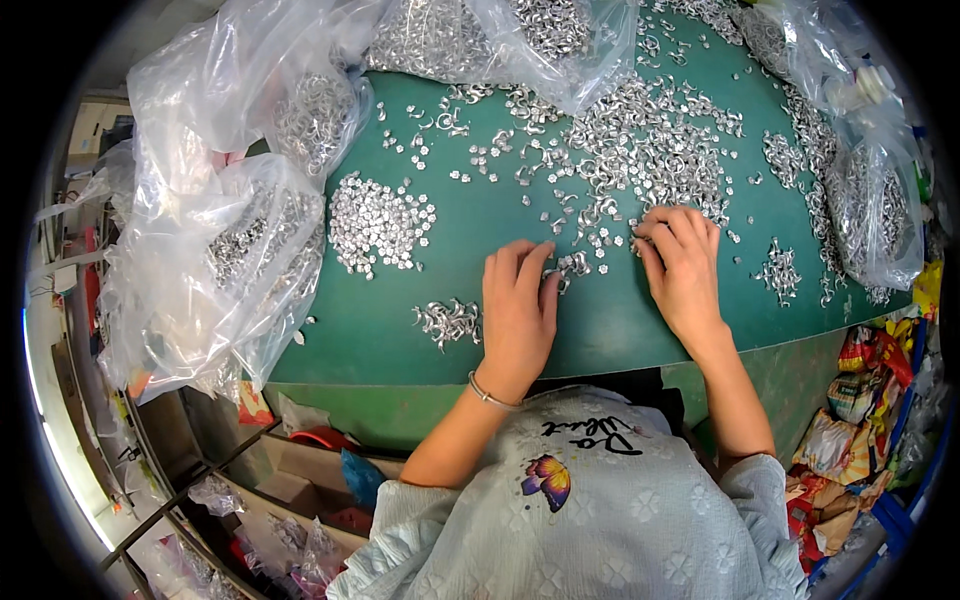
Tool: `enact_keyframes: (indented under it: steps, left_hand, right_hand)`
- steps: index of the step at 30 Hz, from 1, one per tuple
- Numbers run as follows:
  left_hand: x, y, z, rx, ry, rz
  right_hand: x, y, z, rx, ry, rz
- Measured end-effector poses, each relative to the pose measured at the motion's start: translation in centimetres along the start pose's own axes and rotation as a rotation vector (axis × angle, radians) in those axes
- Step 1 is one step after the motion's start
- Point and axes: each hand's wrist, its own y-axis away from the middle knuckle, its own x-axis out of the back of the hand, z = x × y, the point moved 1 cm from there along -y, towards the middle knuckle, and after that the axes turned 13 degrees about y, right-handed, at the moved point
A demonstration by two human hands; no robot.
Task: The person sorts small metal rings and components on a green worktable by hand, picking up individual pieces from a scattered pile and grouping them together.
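My left hand [519, 318], with a bracelet at the wrist, is over the green table. Its thumb and fingers are closed around a small group of shiny silver metal pieces [572, 266]. My right hand [686, 268] is at the lower edge of a large heap of silver pieces [650, 145]; thumb and forefinger pinch a small silver piece [635, 234]. Left of my left hand lies a small pile of curved silver pieces [448, 322]. Beyond it is a rounder pile of flower-shaped silver pieces [380, 222].
Clear plastic bags of silver pieces stand at the left [270, 230], the back [440, 40] and the right [868, 215]. Small piles [779, 272] lie on the right of the green table [400, 350]. Colourful packets [850, 400] are below the right edge, a cardboard box [300, 470] below left.
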Motion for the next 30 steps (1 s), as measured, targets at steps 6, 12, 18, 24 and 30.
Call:
enact_keyframes:
  steps: [6,12,18,24,30]
  left_hand:
    - [-2.2,-2.7,-0.1,-0.031,-0.208,-0.046]
    - [-1.0,-2.4,-0.1,-0.043,-0.035,-0.052]
    - [1.0,0.6,-0.2,0.017,-0.060,-0.037]
    - [0.2,0.3,-0.1,-0.009,-0.076,-0.135]
    - [-0.1,-0.7,-1.5,-0.015,0.088,0.058]
  right_hand:
    - [-1.5,-1.7,-1.7,0.074,-0.123,-0.029]
    - [0.5,-0.9,-0.7,0.012,-0.100,-0.052]
    - [1.0,0.2,-3.0,0.068,-0.118,-0.102]
    - [-0.7,1.0,-3.0,0.185,-0.033,-0.084]
    - [0.2,2.4,-1.2,-0.058,-0.103,-0.014]
